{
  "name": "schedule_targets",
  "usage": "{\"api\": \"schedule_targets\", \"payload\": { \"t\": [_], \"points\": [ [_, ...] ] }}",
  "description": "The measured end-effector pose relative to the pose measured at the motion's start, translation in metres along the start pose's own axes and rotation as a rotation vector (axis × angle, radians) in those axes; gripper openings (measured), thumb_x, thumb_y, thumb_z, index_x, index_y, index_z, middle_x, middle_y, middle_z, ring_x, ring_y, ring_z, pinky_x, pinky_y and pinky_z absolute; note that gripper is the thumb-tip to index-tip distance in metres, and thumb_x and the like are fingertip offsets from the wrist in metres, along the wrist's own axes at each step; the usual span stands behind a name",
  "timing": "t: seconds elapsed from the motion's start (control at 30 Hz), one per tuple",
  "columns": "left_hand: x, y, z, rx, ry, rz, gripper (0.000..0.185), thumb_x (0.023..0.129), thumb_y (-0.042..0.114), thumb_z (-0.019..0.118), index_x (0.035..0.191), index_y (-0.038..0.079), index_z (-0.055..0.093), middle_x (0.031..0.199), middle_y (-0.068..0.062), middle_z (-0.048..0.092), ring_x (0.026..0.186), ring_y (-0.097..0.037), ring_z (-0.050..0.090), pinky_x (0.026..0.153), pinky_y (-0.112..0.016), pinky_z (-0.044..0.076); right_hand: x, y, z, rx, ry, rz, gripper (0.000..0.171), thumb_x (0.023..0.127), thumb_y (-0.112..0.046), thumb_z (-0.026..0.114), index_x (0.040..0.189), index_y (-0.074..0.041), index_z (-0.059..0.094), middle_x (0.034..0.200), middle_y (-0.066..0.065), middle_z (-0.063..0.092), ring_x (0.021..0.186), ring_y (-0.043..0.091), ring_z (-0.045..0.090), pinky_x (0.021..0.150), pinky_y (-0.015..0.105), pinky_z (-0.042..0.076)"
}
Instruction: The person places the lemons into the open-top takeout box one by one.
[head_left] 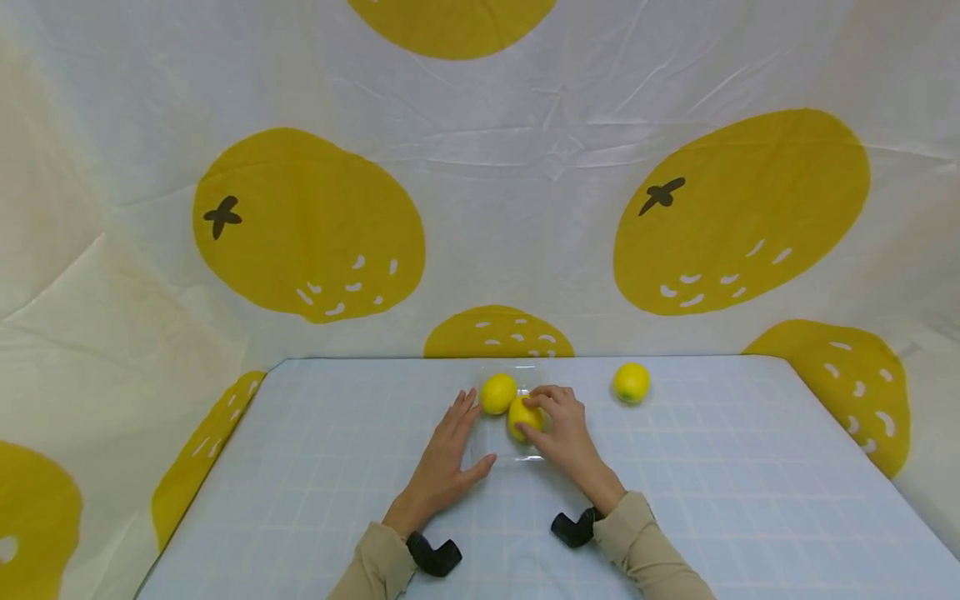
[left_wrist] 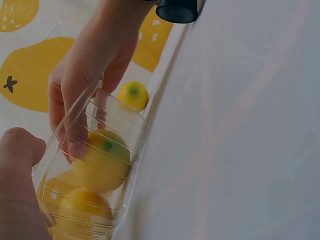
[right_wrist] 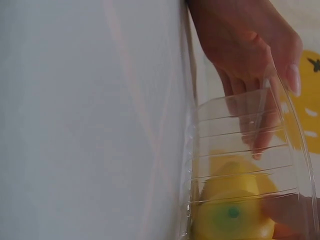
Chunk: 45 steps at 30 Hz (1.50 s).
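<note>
A clear plastic container stands on the table with two yellow lemons inside. My right hand pinches the nearer lemon between thumb and fingers, within the container's walls. The other lemon lies behind it to the left, touching or almost touching it. My left hand is at the container's left side with its fingers straight. In the left wrist view, the ribbed clear wall stands between the camera and the lemons. The right wrist view shows the left fingers extended along the far side of the wall.
A third lemon lies on the table to the right of the container, near the back edge. The table has a pale checked cloth. Behind it hangs a white curtain printed with big yellow fruit.
</note>
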<state>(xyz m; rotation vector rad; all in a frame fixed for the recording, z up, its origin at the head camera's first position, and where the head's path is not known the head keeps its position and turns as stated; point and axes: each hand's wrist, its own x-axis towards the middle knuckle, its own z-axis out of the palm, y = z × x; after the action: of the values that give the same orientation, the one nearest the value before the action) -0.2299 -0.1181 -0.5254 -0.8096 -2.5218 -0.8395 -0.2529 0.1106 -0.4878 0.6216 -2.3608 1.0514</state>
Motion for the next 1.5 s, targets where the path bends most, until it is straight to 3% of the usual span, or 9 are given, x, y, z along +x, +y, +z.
{"api": "schedule_targets", "payload": {
  "t": [0.27, 0.83, 1.13, 1.5],
  "points": [
    [0.000, 0.000, 0.000, -0.008, -0.018, -0.027, 0.075, 0.092, 0.044, 0.060, 0.151, 0.004, 0.037, 0.164, -0.008, 0.020, 0.152, -0.024, 0.012, 0.117, -0.056, 0.021, 0.000, -0.002, 0.000, 0.026, -0.021, 0.039, 0.032, 0.077, -0.012, 0.085, 0.104, -0.002, 0.073, 0.112, 0.011, 0.065, 0.108, 0.031, 0.052, 0.092, 0.053, 0.038],
    [0.000, 0.002, -0.001, 0.011, 0.003, -0.005, 0.074, 0.093, 0.045, 0.059, 0.151, 0.005, 0.037, 0.164, -0.009, 0.021, 0.150, -0.029, 0.017, 0.114, -0.060, 0.026, 0.000, -0.003, -0.005, 0.075, -0.020, -0.003, 0.031, 0.079, -0.010, 0.082, 0.106, -0.001, 0.071, 0.113, 0.012, 0.065, 0.111, 0.032, 0.052, 0.093, 0.053, 0.038],
    [0.000, 0.001, -0.001, 0.005, -0.001, -0.010, 0.074, 0.093, 0.044, 0.059, 0.152, 0.006, 0.036, 0.164, -0.009, 0.021, 0.151, -0.027, 0.016, 0.115, -0.058, 0.025, 0.008, 0.009, -0.019, 0.099, 0.100, -0.091, 0.027, 0.080, -0.004, 0.080, 0.104, 0.001, 0.071, 0.112, 0.017, 0.066, 0.107, 0.034, 0.053, 0.090, 0.050, 0.041],
    [-0.001, 0.003, -0.003, -0.001, -0.005, -0.013, 0.074, 0.093, 0.045, 0.059, 0.152, 0.006, 0.036, 0.164, -0.008, 0.020, 0.151, -0.026, 0.016, 0.115, -0.058, 0.025, 0.020, 0.032, -0.060, 0.093, 0.205, -0.043, 0.029, 0.079, -0.001, 0.079, 0.107, -0.001, 0.071, 0.114, 0.016, 0.065, 0.109, 0.034, 0.053, 0.093, 0.041, 0.039]
  ]
}}
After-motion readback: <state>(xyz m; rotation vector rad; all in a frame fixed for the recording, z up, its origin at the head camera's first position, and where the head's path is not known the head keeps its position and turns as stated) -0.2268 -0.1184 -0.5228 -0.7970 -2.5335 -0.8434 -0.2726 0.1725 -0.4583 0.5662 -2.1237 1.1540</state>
